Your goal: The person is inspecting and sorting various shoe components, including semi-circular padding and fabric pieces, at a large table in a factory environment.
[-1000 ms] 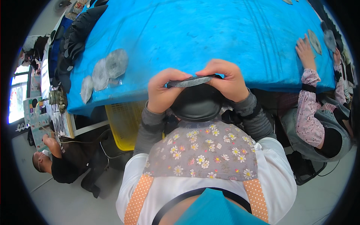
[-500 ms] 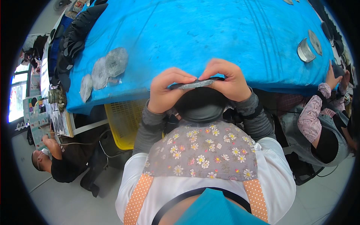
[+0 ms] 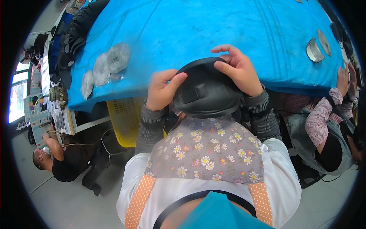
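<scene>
A black, rounded, cap-like piece [image 3: 211, 97] is held in front of my apron, close to the table's near edge. A small square patch and a seam-like outline show on its face. My left hand [image 3: 163, 89] grips its left rim, thumb in front and the other fingers partly hidden behind. At the upper right rim, my right hand [image 3: 241, 71] pinches it with the thumb in front; the index finger is raised off it. The piece's exact kind cannot be made out.
Grey translucent discs [image 3: 117, 58] lie on the blue-covered table [image 3: 190, 26] at left, beside a pile of black curved pieces [image 3: 70, 45]. A silvery ring-shaped roll [image 3: 314, 50] is at right. Below stands a yellow crate [image 3: 122, 124]. Co-workers [image 3: 318, 124] sit at both sides.
The black piece has tilted so its broad face now shows instead of its grey-edged rim. My hands have moved apart, from meeting at the rim's middle to its left and upper right.
</scene>
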